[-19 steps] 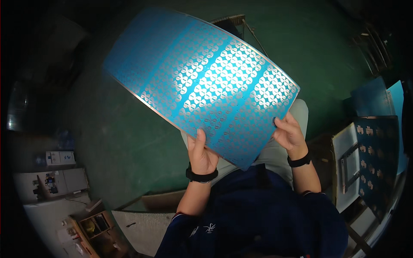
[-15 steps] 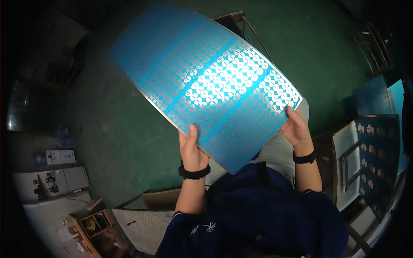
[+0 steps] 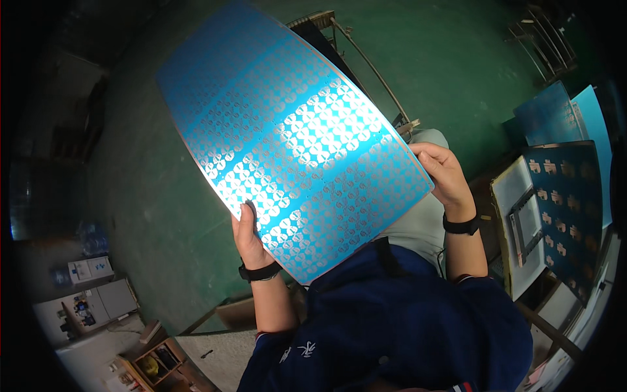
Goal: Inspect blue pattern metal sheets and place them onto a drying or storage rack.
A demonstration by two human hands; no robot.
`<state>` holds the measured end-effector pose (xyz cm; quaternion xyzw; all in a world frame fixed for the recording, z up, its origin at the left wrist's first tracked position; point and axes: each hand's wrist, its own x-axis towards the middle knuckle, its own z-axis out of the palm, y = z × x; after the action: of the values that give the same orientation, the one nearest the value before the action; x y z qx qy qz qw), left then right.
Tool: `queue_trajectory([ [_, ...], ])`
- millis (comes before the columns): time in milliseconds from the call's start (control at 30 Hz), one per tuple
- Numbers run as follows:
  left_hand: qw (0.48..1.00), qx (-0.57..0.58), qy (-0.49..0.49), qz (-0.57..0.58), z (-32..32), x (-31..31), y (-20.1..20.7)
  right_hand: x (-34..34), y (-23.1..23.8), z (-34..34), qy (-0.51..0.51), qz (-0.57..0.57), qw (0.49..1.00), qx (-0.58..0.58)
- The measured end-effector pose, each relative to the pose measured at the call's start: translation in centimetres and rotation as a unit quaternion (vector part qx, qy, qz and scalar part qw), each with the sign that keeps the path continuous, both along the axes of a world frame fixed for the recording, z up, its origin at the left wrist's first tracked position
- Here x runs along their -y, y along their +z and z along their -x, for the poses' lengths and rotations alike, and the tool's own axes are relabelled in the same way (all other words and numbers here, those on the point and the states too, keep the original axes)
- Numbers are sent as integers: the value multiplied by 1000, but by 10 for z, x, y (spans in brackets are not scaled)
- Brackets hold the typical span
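Observation:
A large, thin blue panel (image 3: 294, 140) with rows of silvery round patterns is held up in front of me, tilted and slightly bowed in the fisheye view. My left hand (image 3: 249, 238) grips its lower left edge, thumb on the patterned face and the other fingers behind it. At the right edge, near the lower right corner, my right hand (image 3: 444, 173) pinches the panel, with its fingers partly hidden behind. Bright light glares off the middle and lower left of the patterns. Both wrists wear black bands.
To the right, dark panels with copper-coloured shapes (image 3: 565, 215) lean beside a white framed board (image 3: 522, 228) and plain blue sheets (image 3: 591, 150). A metal-framed stand (image 3: 375, 78) is beyond the panel. At lower left are a wooden tray (image 3: 157, 366) and a grey cabinet (image 3: 117, 300).
The panel has turned and shifted left and nearer my body, and the glare has moved across it. My left hand has moved left and down; both hands keep their hold.

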<state>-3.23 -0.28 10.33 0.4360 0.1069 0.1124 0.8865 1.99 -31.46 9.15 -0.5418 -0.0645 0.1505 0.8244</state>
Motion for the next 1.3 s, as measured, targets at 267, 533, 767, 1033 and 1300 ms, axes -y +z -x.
queue_trajectory([
  [267, 996, -18, -91, -14, 0, -4, 7, -9, -1, -15, 37, -94, 994, -40],
  [533, 999, 7, -19, -48, -15, 9, 4, -17, 2, -22, 4, -147, 989, -34],
  [767, 970, -10, -51, 240, 7, 6, -28, -26, 0, -21, -112, -227, 967, -5],
  [1033, 990, -8, -80, 119, 9, 39, -27, -28, -5, -16, -74, -177, 981, 16],
  [1300, 997, -58, -33, 39, 2, -21, -42, 81, -8, -23, -316, -310, 893, 81],
])
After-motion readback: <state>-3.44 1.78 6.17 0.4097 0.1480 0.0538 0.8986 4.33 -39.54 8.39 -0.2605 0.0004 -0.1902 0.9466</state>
